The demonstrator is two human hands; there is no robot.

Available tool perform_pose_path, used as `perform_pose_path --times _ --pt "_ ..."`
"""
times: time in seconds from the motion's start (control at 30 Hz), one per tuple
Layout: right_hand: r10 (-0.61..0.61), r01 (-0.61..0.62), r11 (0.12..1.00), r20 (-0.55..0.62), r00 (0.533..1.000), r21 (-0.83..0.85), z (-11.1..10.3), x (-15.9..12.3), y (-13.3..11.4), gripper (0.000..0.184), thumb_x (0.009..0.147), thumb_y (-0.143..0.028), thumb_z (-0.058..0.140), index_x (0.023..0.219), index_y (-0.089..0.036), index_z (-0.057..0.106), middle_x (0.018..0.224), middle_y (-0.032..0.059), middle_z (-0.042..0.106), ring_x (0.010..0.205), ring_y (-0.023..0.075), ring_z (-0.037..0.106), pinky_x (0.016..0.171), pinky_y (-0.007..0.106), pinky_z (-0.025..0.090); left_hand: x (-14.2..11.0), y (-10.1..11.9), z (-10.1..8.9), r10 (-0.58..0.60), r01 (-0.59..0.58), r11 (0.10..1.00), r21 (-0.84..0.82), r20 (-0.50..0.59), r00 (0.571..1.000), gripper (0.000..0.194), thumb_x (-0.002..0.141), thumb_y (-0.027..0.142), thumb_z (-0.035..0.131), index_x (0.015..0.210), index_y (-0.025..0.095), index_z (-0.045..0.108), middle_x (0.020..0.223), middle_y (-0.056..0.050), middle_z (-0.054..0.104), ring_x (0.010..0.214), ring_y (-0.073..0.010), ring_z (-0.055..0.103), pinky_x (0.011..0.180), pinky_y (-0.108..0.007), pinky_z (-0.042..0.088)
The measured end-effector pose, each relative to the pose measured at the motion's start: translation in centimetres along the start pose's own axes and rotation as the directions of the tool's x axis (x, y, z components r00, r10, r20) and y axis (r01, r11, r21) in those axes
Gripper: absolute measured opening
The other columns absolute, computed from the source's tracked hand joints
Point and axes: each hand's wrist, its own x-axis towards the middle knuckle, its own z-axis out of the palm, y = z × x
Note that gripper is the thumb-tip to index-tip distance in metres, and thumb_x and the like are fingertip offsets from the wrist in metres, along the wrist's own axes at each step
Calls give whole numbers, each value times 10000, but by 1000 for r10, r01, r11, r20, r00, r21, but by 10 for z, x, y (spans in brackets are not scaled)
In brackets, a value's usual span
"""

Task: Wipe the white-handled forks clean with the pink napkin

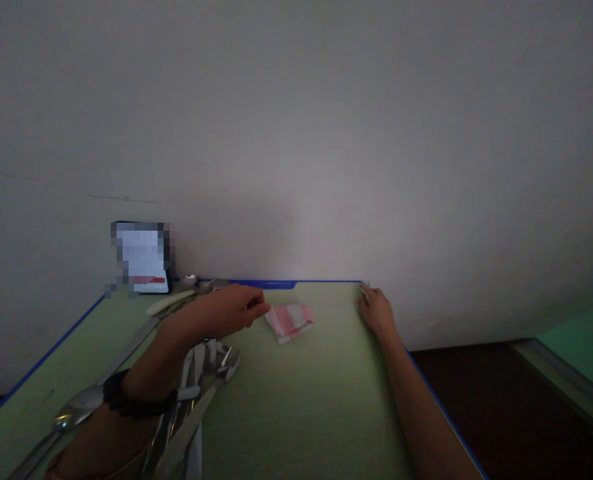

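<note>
My left hand (231, 310) reaches across a green table (296, 400), its fingers curled together just left of a folded pink-and-white cloth (290, 321); whether it holds anything I cannot make out. A dark band is on that wrist. My right hand (376, 313) rests at the table's far right corner by the wall, fingers bent over the edge, and a thin pale thing shows at its fingertips. Under my left forearm lies a pile of metal cutlery (196, 393), forks and spoons among it.
A small upright card with a blurred face (143, 259) stands at the far left against the white wall. A long ladle-like utensil (76, 407) lies along the left. The table has a blue rim (256, 283). Dark floor lies to the right.
</note>
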Motion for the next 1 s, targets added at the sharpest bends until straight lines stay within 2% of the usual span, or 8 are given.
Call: perform_pose_path --times 0.17,0.27,0.4,0.57,0.73,0.83,0.9,1.0 --pt "6 -4 999 45 999 -36 -1 0 0 425 859 -224 449 1267 -128 521 1089 147 619 971 213 606 884 301 444 17 -12 21 -27 28 996 86 -5 1000 362 862 436 371 888 168 614 844 -64 670 720 -190 603 602 -263 408" --pt "24 -18 996 68 997 -89 -4 1 1 392 882 -245 425 1231 -123 556 1117 173 580 1010 232 582 910 319 417 28 -22 36 -33 35 994 108 -20 999 329 824 390 450 996 161 613 1073 -107 641 954 -237 595 794 -310 439" --pt "40 -23 991 125 991 -135 -5 4 3 383 900 -276 413 1240 -165 551 1110 154 568 959 223 594 846 308 431 35 -24 48 -33 27 993 114 47 998 336 791 378 506 1008 154 633 1096 -129 643 977 -258 599 848 -345 443" --pt "76 -56 984 117 990 -172 -11 0 -1 398 889 -275 443 1268 -184 521 1116 163 548 942 239 580 795 333 432 32 -15 45 -22 11 991 131 81 996 334 836 368 445 1005 159 644 1075 -116 662 980 -241 609 849 -318 451" --pt "14 -35 977 -97 995 -211 -38 -12 -43 477 861 -370 485 1277 -138 516 1163 218 520 1058 355 481 840 456 402 9 -13 27 -67 61 981 186 25 997 350 861 334 408 1020 123 638 1098 -153 649 1002 -253 598 863 -327 437" --pt "-195 188 977 -57 979 -103 -52 -24 -89 443 860 -370 488 1241 -153 553 1149 192 538 1035 314 500 872 438 408 -11 -15 13 -123 115 969 220 19 992 320 829 326 476 1020 129 642 1099 -152 651 961 -243 612 809 -309 451" --pt "-336 329 942 123 934 74 -55 -36 -122 434 871 -392 474 1217 -150 575 1114 166 563 1011 271 533 914 394 405 -24 -18 4 -171 155 957 245 46 984 279 796 316 524 931 121 671 983 -155 690 858 -244 639 729 -304 464" --pt "-529 440 846 380 759 300 -47 -61 -167 489 842 -415 528 1272 -181 531 1190 146 534 1085 252 519 946 360 402 -41 -21 -5 -219 195 941 278 56 974 295 779 367 555 860 119 693 889 -164 705 784 -262 655 669 -323 470"
